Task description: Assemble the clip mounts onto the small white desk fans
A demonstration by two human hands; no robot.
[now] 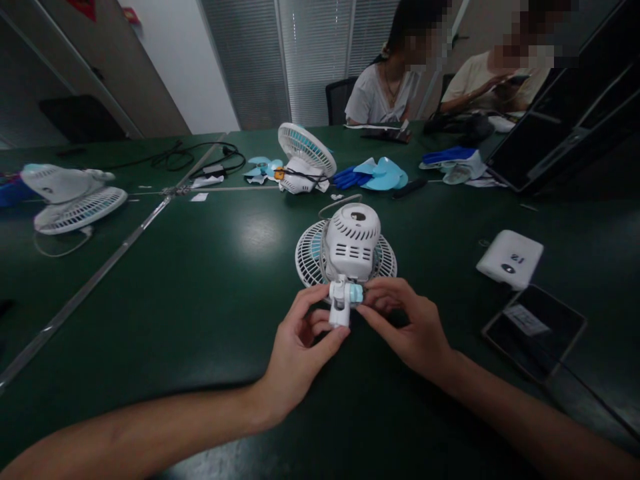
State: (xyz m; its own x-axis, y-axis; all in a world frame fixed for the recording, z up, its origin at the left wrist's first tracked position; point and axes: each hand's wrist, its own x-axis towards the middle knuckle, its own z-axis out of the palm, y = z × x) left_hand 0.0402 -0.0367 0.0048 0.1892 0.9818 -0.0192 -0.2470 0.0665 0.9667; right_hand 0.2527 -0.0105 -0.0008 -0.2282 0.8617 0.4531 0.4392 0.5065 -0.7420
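In front of me a small white fan [353, 243] lies with its round grille [310, 257] down on the green table and its vented motor housing up. A white bracket [340, 317] sticks out from the housing towards me. My left hand [303, 337] is closed on this bracket, thumb at its near end and fingers along its left side. On the bracket's right side sits a light-blue knob [356, 293]. My right hand [413, 327] pinches at that knob with thumb and fingertips. A grey cord runs around the back of the fan.
Behind stands another fan [300, 160], beside light-blue blades [385, 175] and blue gloves [350, 177]. A third fan [75, 197] lies at the left. To the right are a white box-shaped device [511, 259] and a dark tablet-like device [535, 330]. Two people sit across the table.
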